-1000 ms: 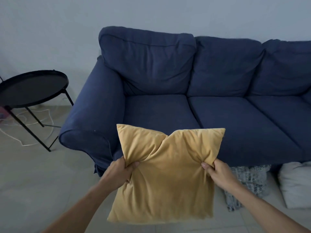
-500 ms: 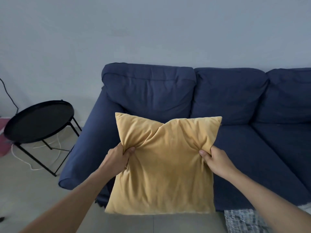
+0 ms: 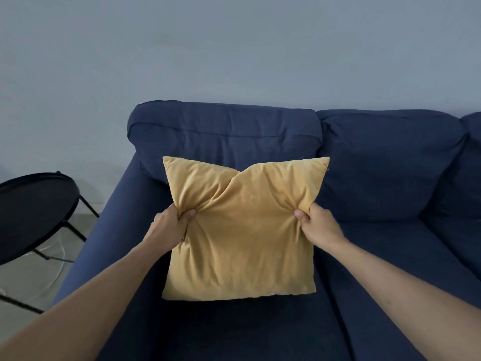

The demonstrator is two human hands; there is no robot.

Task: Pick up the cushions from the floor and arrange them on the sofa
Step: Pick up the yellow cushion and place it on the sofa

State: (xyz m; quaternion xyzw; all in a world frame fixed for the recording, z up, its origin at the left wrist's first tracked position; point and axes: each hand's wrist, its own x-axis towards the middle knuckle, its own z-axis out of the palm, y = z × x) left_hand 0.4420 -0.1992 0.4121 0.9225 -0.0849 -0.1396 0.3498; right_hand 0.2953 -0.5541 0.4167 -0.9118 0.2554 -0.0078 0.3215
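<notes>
- Table (image 3: 36, 204): a round black tray top on thin black legs, standing on the pale floor (image 3: 23, 287) to the left of the sofa, just beside its armrest. A light cord lies on the floor under it.
- Sofa (image 3: 377, 178): dark blue, set against a plain grey wall (image 3: 234, 48). Its rounded left armrest faces the table; two back cushions show fully and the edge of a third shows at the far right.
- Left hand (image 3: 171, 225): closed on the cushion's left edge, thumb pressed into the front face, fabric bunched into creases around the grip. The bare forearm runs down to the lower left corner.
- Cushion (image 3: 242, 235): square, mustard yellow, held upright between both hands over the sofa's leftmost seat. Its upper part overlaps the left back cushion; whether it touches it cannot be told. Its lower edge sits at or just above the seat, with a dark shadow below it; contact cannot be told. A deep fold dips from the middle of the top edge.
- Right hand (image 3: 320, 225): closed on the cushion's right edge, thumb on the front face, fabric pinched and creased there. The bare forearm runs down to the lower right corner, over the sofa's seat.
</notes>
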